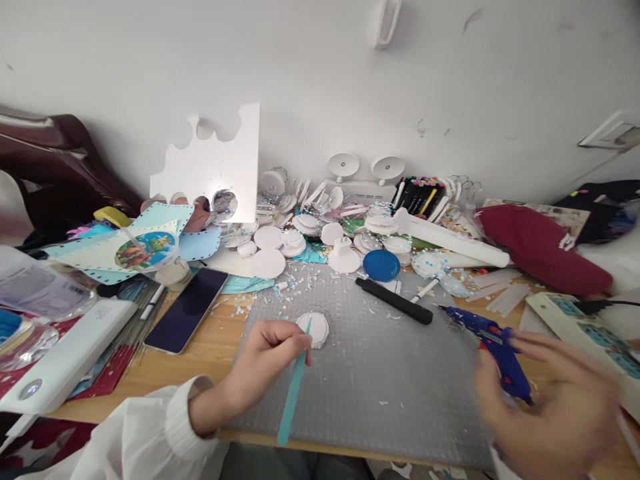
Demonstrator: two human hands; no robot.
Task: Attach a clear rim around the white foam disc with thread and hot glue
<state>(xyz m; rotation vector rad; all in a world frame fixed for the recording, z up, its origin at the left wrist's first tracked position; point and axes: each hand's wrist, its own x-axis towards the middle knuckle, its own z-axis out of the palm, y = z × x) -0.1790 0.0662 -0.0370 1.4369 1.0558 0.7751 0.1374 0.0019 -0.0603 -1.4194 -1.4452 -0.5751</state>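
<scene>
My left hand (277,350) is closed, pinching a narrow teal paper strip (293,400) between thumb and fingers. The strip slants down toward the front edge, and its upper tip overlaps a round white disc (320,327) on the grey cutting mat (390,400). Whether tip and disc touch, I cannot tell. At the right, my right hand (545,393) is blurred by motion, thumb and fingers apart around a blue glue gun (500,353). The gun itself looks sharp, its nozzle pointing to the back left. A black pen-shaped tool (395,301) lies across the mat behind the hands.
White discs (270,263) and a blue disc (381,265) crowd the mat's back edge, with paper scraps around. A phone (187,310) and a white power bank (70,353) lie left. A power strip (585,333) and maroon cap (545,247) are right. A cut white board (215,167) stands behind.
</scene>
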